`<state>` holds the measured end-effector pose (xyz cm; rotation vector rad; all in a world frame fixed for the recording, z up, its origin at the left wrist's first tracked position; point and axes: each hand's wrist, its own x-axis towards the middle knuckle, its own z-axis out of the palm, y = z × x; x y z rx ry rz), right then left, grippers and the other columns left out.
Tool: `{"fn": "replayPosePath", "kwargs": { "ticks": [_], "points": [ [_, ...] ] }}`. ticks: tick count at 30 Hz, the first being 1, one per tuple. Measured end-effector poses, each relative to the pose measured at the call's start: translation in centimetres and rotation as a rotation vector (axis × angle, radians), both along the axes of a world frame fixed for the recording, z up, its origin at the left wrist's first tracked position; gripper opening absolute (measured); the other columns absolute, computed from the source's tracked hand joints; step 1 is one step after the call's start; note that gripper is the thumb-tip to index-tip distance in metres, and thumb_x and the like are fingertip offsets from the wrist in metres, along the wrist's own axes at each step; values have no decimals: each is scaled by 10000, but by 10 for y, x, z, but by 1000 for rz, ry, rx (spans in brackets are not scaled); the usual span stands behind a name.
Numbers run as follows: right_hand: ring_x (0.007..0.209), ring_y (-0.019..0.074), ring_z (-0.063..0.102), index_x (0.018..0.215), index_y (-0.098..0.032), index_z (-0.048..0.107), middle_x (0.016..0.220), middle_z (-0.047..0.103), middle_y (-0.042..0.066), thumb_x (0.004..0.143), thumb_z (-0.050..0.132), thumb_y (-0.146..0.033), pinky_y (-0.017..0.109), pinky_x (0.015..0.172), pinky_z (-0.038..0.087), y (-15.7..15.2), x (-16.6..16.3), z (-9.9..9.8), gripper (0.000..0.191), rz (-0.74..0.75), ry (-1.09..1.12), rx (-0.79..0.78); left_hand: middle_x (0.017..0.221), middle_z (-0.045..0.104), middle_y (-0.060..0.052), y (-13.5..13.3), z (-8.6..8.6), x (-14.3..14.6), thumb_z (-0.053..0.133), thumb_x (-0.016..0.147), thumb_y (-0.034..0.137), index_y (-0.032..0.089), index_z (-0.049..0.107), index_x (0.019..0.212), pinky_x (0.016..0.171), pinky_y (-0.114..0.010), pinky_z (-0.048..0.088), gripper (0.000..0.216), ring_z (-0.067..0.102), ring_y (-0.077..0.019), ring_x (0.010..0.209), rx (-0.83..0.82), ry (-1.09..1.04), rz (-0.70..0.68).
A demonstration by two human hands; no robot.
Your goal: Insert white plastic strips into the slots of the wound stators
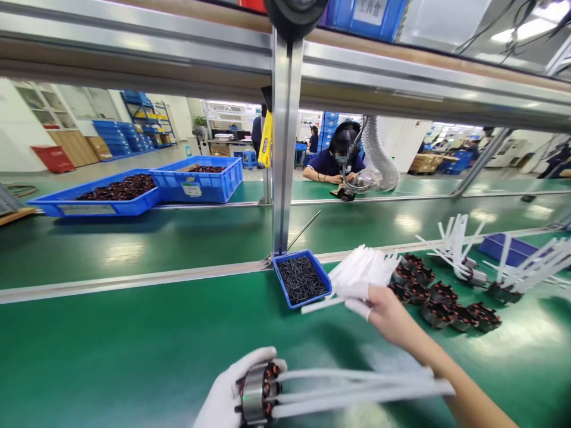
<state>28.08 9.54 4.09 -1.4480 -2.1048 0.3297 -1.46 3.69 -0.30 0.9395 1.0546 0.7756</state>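
Note:
My left hand point(225, 389), in a white glove, is closed around a motor stator point(256, 392) with a metal ring and copper windings. Several long white strips point(357, 392) stick out of the stator toward the right, slightly blurred. My right hand point(375, 306), with white finger covers, pinches one white strip point(320, 305) between thumb and fingers. It is at the near edge of a pile of white strips point(363, 267). Left of that pile stands a small blue tray point(328, 291) full of short black pieces.
Bare stators point(439, 313) are grouped at right, near stators bristling with strips point(504, 291) and a purple-blue tray point(508, 248). A metal post point(281, 148) rises mid-bench, a yellow cutter point(266, 139) hanging on it. Blue bins point(232, 178) stand across; a person point(328, 163) works opposite.

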Motion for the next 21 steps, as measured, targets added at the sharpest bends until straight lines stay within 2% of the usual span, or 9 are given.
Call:
{"fn": "replayPosePath", "kwargs": {
  "ticks": [2, 4, 6, 10, 16, 21],
  "points": [
    [693, 162, 581, 846, -184, 655, 747, 633, 35, 814, 491, -264, 255, 646, 452, -16, -22, -8, 185, 108, 59, -105, 1026, 630, -121, -1, 7, 0, 625, 675, 344, 203, 520, 1100, 405, -229, 408, 460, 621, -179, 555, -105, -126, 81],
    [607, 145, 542, 787, -171, 643, 669, 594, 19, 806, 488, -231, 242, 566, 417, -25, -35, -13, 167, 180, 89, -203, 1026, 619, -115, 0, 13, 0, 649, 674, 283, 200, 500, 1118, 446, -235, 421, 476, 613, -161, 553, -129, -195, 77],
    [593, 133, 510, 746, -164, 618, 656, 570, 7, 809, 470, -191, 237, 554, 391, -27, -39, -14, 163, 237, 126, -250, 1008, 617, -106, 0, 18, -1, 653, 685, 242, 197, 489, 1127, 497, -244, 434, 473, 618, -166, 603, -141, -236, 57],
    [603, 128, 462, 678, -168, 563, 641, 549, -3, 816, 452, -172, 245, 589, 377, -27, -34, -9, 178, 318, 217, -243, 991, 616, -99, -1, 21, -2, 656, 684, 206, 194, 482, 1130, 516, -250, 433, 479, 617, -167, 620, -164, -271, 27],
    [631, 132, 493, 715, -157, 581, 685, 547, 10, 798, 524, -213, 240, 589, 391, -30, -37, -10, 116, 310, 334, -337, 954, 625, -68, -1, 16, 1, 624, 693, 191, 188, 463, 1145, 515, -230, 413, 479, 620, -162, 633, -221, -334, 2],
    [678, 148, 525, 766, -153, 608, 734, 579, 29, 821, 510, -241, 255, 636, 409, -30, -39, -18, 143, 301, 398, -326, 934, 645, -80, -2, 11, 2, 618, 682, 164, 158, 376, 1227, 551, -244, 424, 597, 621, -174, 663, -272, -404, -32]
  ]
}}
